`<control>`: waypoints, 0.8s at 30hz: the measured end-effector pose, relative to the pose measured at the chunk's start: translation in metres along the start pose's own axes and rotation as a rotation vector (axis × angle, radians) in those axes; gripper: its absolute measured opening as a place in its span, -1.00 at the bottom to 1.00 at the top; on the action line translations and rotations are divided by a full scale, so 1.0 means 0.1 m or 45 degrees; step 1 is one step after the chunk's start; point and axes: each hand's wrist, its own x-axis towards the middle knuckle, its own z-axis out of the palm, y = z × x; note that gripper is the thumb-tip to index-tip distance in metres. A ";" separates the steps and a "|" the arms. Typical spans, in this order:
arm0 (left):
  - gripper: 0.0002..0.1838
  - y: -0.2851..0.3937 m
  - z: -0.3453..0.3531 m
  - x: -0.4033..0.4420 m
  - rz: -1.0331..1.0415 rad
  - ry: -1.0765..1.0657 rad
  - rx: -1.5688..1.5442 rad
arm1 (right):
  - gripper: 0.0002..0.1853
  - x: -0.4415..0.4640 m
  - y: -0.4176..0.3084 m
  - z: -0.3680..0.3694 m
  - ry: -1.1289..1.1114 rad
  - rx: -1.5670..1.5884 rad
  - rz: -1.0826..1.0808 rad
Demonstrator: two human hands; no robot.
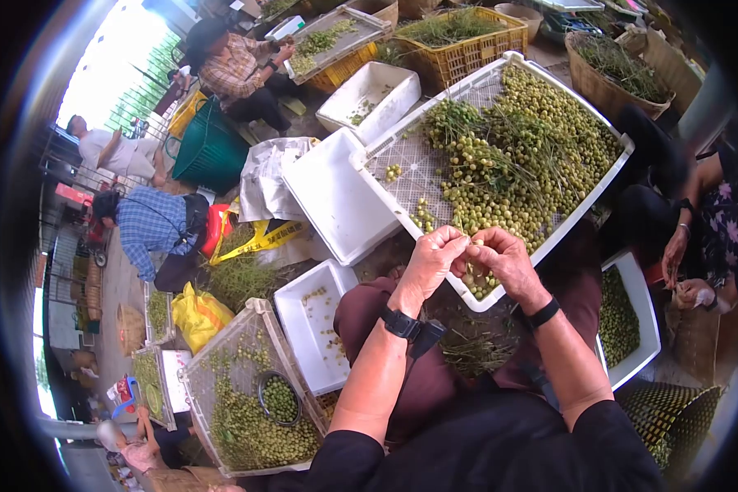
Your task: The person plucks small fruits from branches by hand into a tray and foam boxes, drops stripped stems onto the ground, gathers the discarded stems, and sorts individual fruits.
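My left hand (432,261) and my right hand (508,264) meet over the near edge of a white mesh tray (394,148). Both are closed in a pinch, fingertips together, around a small round green fruit (477,243). Any stem between the fingers is too small to make out. In the tray lies a heap of yellow-green fruits (570,135), with stalky bunches (500,139) tangled across the middle. Several loose fruits (422,215) are on the mesh just beyond my left hand.
White bins (336,197) stand left of the tray, one (316,307) with scattered fruits. A second mesh tray (221,361) holds fruit and a small bowl (279,400). At right are a fruit-filled tub (619,320) and another person's hands (687,283). Stalks (476,348) lie below.
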 end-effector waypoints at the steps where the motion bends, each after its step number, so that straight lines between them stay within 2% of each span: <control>1: -0.83 0.00 0.01 0.01 0.001 0.002 0.007 | -0.83 0.02 0.02 -0.02 -0.002 0.015 -0.002; 3: -0.83 -0.02 0.01 0.04 0.006 0.010 0.022 | -0.89 0.06 0.05 -0.08 0.004 0.082 0.026; 6: -0.84 -0.07 0.03 0.09 0.050 0.037 0.055 | -0.91 0.15 0.14 -0.06 0.073 0.551 0.103; 11: -0.87 -0.02 0.08 0.16 0.114 0.200 -0.169 | -0.89 0.25 0.16 -0.19 -0.020 0.894 0.112; 14: -0.86 0.01 0.12 0.20 0.113 0.239 -0.065 | -0.87 0.22 0.12 -0.18 0.128 0.847 0.210; 17: -0.85 -0.05 0.09 0.24 0.111 0.116 0.128 | -0.84 0.20 0.13 -0.25 0.060 0.833 0.202; 21: -0.85 -0.12 0.17 0.24 0.098 0.081 0.266 | -0.85 0.17 0.13 -0.34 -0.066 0.706 0.251; 24: -0.85 -0.09 0.20 0.23 0.124 0.030 0.263 | -0.86 0.15 0.10 -0.36 -0.065 0.611 0.326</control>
